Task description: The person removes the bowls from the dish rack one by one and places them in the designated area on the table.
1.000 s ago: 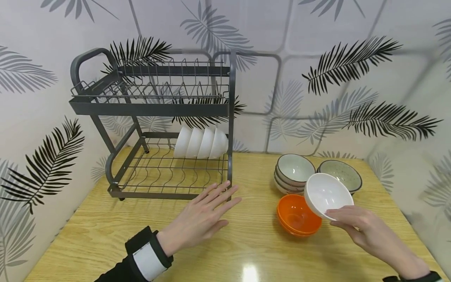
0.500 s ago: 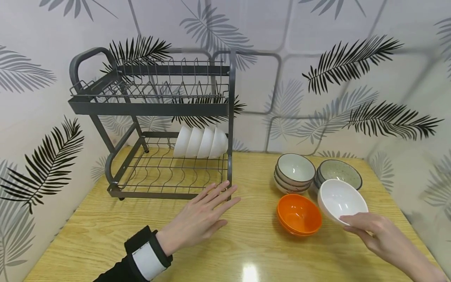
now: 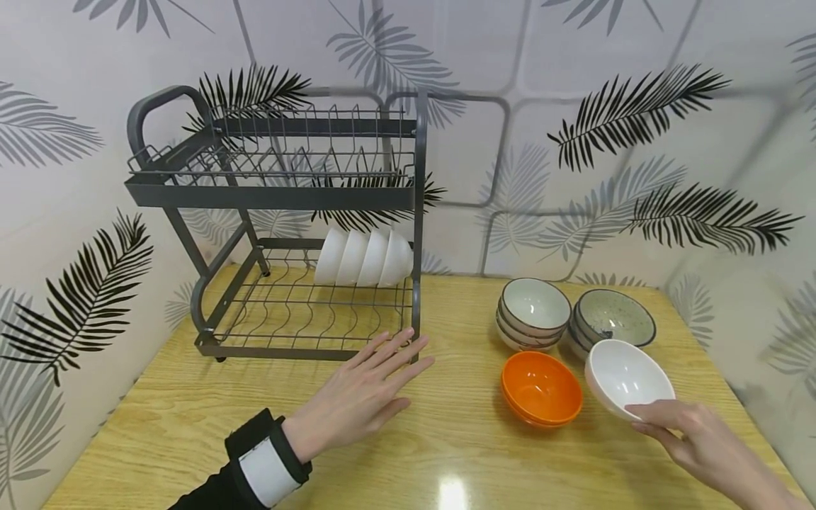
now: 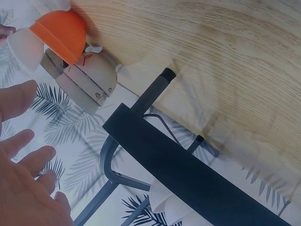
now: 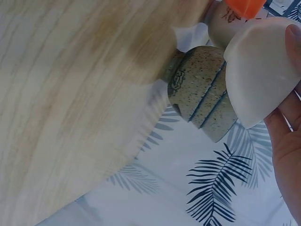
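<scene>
My right hand (image 3: 707,443) pinches the near rim of a white bowl (image 3: 627,375), tilted and held in front of the speckled green bowls (image 3: 615,316). In the right wrist view the white bowl (image 5: 261,70) shows its outer side, with fingers beneath it and the thumb at the rim. Left of it sits a stack of orange bowls (image 3: 542,388). My left hand (image 3: 357,400) is spread with straight fingers near the front right corner of the dark dish rack (image 3: 306,197). Several white bowls (image 3: 363,258) stand on edge in the rack's lower tier, at the right.
Behind the orange bowls is a stack of pale, dark-rimmed bowls (image 3: 535,308). The wooden table (image 3: 459,439) meets a leaf-patterned wall covering (image 3: 459,163) at the back and sides. The rack's upper tier has upright wire dividers.
My right hand has carried the white bowl rightward and nearer to me, away from over the orange bowls. More of the green bowls shows. The left hand stays in place.
</scene>
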A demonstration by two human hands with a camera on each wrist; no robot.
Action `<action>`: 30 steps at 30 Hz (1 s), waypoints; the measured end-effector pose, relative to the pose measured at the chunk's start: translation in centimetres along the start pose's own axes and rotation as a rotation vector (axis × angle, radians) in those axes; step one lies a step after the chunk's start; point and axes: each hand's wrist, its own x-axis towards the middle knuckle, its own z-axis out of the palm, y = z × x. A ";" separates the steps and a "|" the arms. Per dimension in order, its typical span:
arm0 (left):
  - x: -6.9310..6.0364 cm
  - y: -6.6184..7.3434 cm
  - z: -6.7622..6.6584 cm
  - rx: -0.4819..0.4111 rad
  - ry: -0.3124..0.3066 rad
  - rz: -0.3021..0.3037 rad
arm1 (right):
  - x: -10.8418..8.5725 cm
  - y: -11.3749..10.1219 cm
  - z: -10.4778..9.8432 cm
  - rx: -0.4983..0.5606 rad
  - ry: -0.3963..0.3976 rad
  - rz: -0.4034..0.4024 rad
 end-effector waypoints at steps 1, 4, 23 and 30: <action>0.0 0.0 0.0 0.001 -0.003 0.000 | -0.1 0.1 0.1 0.004 -0.005 0.005; 0.0 0.0 0.0 0.000 -0.010 0.000 | -0.6 0.2 0.3 0.030 -0.006 0.010; -0.2 -0.1 0.0 -0.025 -0.029 -0.015 | -2.5 1.8 2.2 0.079 -0.021 -0.016; -0.2 -0.1 0.0 -0.008 -0.040 -0.014 | -3.0 2.0 2.4 0.002 -0.048 0.014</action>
